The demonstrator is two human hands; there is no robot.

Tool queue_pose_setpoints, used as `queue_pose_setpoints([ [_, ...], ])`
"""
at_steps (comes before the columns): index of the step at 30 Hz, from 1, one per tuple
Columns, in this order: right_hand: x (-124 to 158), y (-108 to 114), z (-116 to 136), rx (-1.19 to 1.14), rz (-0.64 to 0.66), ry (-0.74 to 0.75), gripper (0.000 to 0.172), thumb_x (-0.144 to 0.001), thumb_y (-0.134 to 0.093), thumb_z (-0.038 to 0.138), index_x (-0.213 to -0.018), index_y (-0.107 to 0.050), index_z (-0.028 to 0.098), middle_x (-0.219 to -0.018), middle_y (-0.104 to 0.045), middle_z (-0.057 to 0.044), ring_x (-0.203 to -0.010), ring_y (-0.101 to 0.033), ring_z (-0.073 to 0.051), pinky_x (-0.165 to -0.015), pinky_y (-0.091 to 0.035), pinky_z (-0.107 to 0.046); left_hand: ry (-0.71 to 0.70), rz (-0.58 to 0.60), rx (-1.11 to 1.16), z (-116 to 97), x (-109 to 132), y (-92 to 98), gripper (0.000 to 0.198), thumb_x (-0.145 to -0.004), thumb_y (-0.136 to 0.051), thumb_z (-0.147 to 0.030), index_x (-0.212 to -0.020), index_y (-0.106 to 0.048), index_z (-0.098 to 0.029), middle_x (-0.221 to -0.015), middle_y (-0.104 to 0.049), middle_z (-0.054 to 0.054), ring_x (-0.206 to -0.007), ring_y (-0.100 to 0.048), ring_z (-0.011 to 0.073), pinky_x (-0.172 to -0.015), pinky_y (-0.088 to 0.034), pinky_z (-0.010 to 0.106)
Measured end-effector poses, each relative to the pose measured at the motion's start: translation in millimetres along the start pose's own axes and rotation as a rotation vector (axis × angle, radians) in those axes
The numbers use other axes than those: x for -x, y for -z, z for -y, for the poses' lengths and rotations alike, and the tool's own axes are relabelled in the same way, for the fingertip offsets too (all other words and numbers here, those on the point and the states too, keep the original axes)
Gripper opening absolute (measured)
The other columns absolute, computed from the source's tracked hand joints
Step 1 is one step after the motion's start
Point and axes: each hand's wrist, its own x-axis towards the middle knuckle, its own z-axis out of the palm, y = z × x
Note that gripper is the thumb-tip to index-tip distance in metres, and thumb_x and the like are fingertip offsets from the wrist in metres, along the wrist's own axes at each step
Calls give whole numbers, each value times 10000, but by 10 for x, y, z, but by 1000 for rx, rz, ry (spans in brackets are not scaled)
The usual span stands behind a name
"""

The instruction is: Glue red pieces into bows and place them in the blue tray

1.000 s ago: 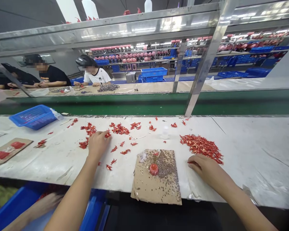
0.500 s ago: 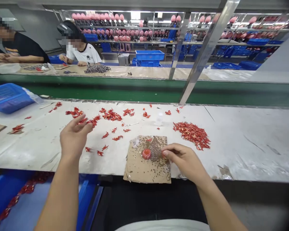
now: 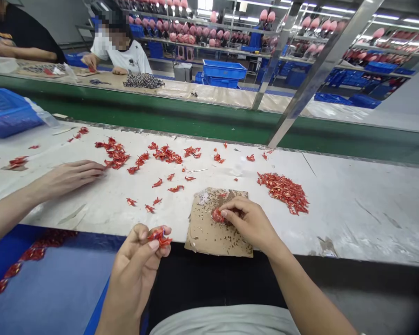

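My left hand (image 3: 139, 260) is raised in front of the table's near edge, thumb and fingers closed on a shiny red pointed piece (image 3: 158, 236). My right hand (image 3: 247, 221) is over a cardboard sheet (image 3: 218, 239), its thumb and forefinger pinched against the right side of a small round red thing (image 3: 217, 215). Whether the pinch holds that or something smaller is hidden. Dark specks dot the cardboard. Loose red pointed pieces (image 3: 175, 188) lie to its left, and a dense heap of slim red pieces (image 3: 284, 192) lies to its right.
Another person's hand (image 3: 73, 177) rests flat on the table at left, near a red cluster (image 3: 116, 153). A blue basket (image 3: 10, 114) stands at the far left. A slanted metal post (image 3: 300, 109) rises behind the table. Two people sit across the green strip (image 3: 195, 114).
My left hand has come down and toward me from the red clusters, now with a red piece in it. My right hand has moved left to the round red thing. Another person's hand has appeared.
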Motion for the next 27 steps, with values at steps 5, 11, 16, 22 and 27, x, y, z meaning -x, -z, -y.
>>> queue_pose_setpoints([
  [5,36,-55,-13,27,-48,26,147,-960,-644,279,-938,-789,270,-928,-707,-30,-735,-589,-165,-663,-463,-310,57,-61,-44,28,96,7,395,-586,-878,-297,-969,-784,-260,-999,-769,22,-734,-682,204,-680,-629,357],
  [11,125,-80,-98,51,-80,169,145,-977,-627,252,-1001,-770,248,-938,-687,-51,-833,-628,-185,-699,-493,-316,134,-50,-64,168,117,58,396,-553,-922,-302,-928,-799,-271,-881,-782,-11,-768,-746,301,-745,-654,494],
  [16,264,-86,-107,71,-70,286,149,-982,-623,248,-1036,-762,254,-954,-653,-65,-897,-637,-205,-786,-534,-352,205,1,37,214,218,-45,374,-715,-857,-407,-1058,-806,-267,-1012,-794,42,-886,-763,312,-860,-640,508],
  [22,477,-121,202,-383,70,290,61,-966,-678,264,-973,-739,263,-1162,-712,-64,-1150,-659,-228,-1032,-529,-421,404,274,209,294,397,-378,389,-706,-904,-388,-1055,-808,-248,-1043,-793,96,-991,-756,276,-940,-618,401],
  [27,505,-161,260,-442,118,329,82,-963,-678,213,-996,-737,258,-1104,-744,-49,-1122,-673,-212,-1053,-515,-424,434,422,277,410,409,-489,335,-751,-884,-359,-1051,-813,-228,-1065,-790,77,-949,-758,211,-857,-626,278],
])
